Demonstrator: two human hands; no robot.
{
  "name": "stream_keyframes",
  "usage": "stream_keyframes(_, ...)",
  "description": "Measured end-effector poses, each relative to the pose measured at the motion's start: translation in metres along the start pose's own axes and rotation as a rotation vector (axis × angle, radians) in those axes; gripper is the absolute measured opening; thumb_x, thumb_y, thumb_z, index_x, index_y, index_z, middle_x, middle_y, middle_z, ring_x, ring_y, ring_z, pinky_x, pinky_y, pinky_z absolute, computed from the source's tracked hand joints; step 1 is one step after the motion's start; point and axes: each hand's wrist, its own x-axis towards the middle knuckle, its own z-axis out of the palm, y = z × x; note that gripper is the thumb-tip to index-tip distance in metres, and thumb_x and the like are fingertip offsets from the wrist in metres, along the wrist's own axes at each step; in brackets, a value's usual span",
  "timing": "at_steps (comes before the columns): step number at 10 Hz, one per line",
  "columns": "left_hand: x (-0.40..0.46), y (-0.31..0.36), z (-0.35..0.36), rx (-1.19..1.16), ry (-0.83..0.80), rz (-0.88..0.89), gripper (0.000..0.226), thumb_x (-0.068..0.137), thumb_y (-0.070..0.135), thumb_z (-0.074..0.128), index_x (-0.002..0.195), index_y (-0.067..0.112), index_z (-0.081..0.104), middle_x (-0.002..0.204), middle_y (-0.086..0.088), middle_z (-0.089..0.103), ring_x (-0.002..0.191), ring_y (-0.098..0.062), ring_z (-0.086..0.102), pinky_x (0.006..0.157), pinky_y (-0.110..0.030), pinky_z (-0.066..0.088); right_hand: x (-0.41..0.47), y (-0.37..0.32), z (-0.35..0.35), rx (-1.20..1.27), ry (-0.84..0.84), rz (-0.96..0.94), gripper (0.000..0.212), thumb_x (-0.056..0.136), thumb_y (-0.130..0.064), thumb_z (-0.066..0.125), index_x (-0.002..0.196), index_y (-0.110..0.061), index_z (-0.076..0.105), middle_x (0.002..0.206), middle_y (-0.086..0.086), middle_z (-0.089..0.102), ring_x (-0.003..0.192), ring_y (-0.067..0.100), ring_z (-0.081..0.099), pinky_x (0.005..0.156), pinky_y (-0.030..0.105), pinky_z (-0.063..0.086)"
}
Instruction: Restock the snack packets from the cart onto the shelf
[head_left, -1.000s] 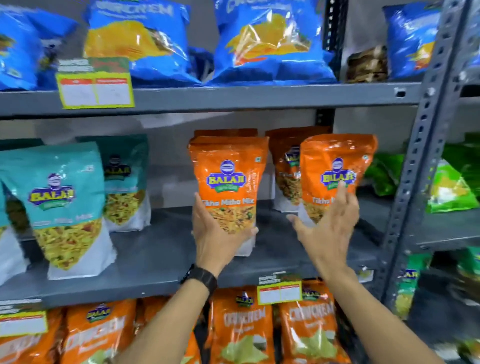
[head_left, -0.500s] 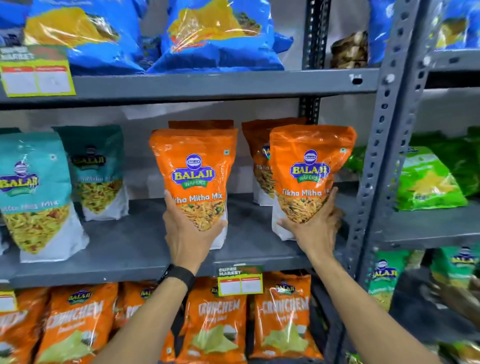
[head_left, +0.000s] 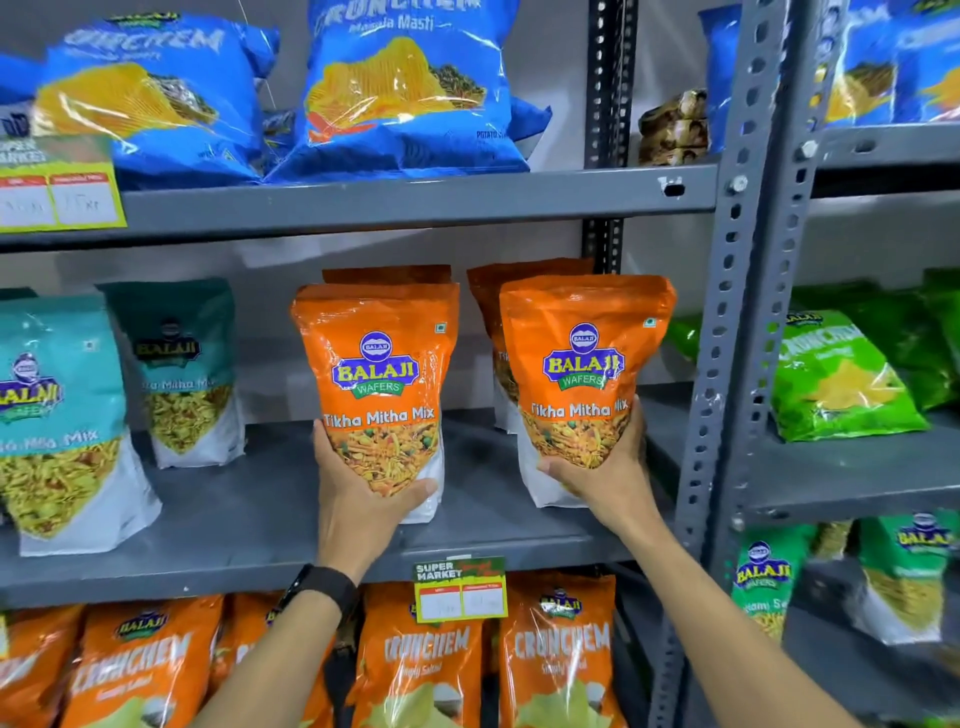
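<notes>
Two orange Tikha Mitha Mix packets stand upright on the grey middle shelf (head_left: 249, 525). My left hand (head_left: 358, 504) grips the bottom of the left orange packet (head_left: 376, 374). My right hand (head_left: 608, 467) cups the lower right side of the right orange packet (head_left: 584, 364). Behind each of them another orange packet (head_left: 387, 274) shows its top edge. The cart is out of view.
Teal mix packets (head_left: 57, 415) stand at the left of the same shelf. Blue Crunchem bags (head_left: 410, 93) fill the shelf above, orange Crunchem bags (head_left: 421, 660) the one below. A grey perforated upright (head_left: 727, 332) borders the right side, with green bags (head_left: 836, 374) beyond it.
My right hand went from open fingers touching the right orange packet to gripping its lower part. My left hand kept its hold on the left packet. The camera moved closer.
</notes>
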Motion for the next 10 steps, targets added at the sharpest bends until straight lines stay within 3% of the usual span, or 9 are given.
stream_keyframes(4,-0.004,0.001,0.000,0.007,0.016,0.035,0.144,0.066,0.040,0.098,0.165,0.032,-0.006,0.162,-0.003,0.039,0.145,-0.028,0.047,0.112,-0.050,0.048,-0.004,0.004,0.015,-0.045,-0.014,-0.019,0.141,0.052,-0.065,0.091,0.157,-0.041,0.001,0.158,-0.003,0.036,0.143,0.026,0.045,0.112,0.052,0.048)
stream_keyframes(7,-0.004,0.003,-0.002,0.037,0.019,-0.007,0.143,0.064,0.051,0.096,0.163,0.037,-0.006,0.163,0.000,0.036,0.148,-0.028,0.045,0.115,-0.055,0.049,-0.007,-0.005,0.020,-0.055,-0.006,-0.014,0.139,0.057,-0.061,0.092,0.158,-0.040,0.000,0.161,-0.002,0.034,0.146,0.027,0.042,0.113,0.050,0.045)
stream_keyframes(9,-0.006,0.006,-0.018,0.028,-0.030,-0.033,0.148,0.061,0.062,0.093,0.163,0.040,-0.012,0.169,-0.002,0.026,0.156,-0.031,0.034,0.122,-0.058,0.040,-0.020,-0.014,0.017,-0.087,0.025,0.003,0.147,0.053,-0.076,0.084,0.160,-0.036,-0.007,0.168,0.003,0.022,0.155,0.032,0.026,0.122,0.059,0.033)
stream_keyframes(10,-0.012,0.013,-0.047,0.095,0.001,0.074,0.142,0.068,0.071,0.084,0.165,0.041,-0.016,0.179,-0.002,0.011,0.165,-0.028,0.018,0.129,-0.057,0.028,-0.036,-0.028,0.021,-0.182,0.171,-0.158,0.130,0.069,-0.082,0.068,0.162,-0.032,-0.008,0.165,0.008,0.020,0.154,0.035,0.020,0.122,0.060,0.028)
